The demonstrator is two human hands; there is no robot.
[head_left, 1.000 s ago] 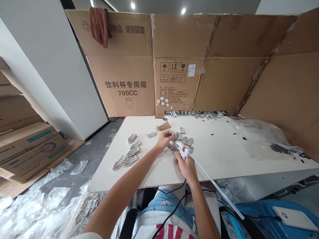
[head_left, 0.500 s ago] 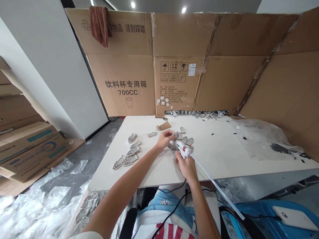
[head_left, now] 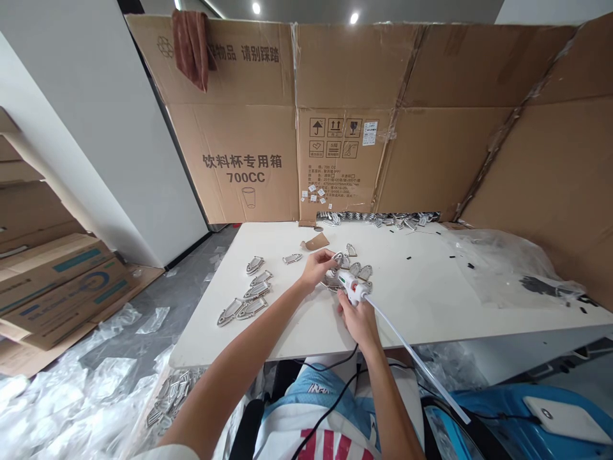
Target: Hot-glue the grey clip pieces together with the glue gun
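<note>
My left hand pinches a small silvery metal frame above the white table. My right hand is wrapped round a white glue gun, whose nozzle end is close to that frame. A long white glue stick sticks out of the gun's back toward the lower right. Several similar frames lie just beyond and beside the gun. More frames are spread over the table's left part, and a single one lies left of my left hand.
Cardboard panels stand behind the white table. A brown scrap lies beyond my left hand. Plastic bags and small black pieces are at right. A black cable crosses my lap. A box of frames sits below the left edge.
</note>
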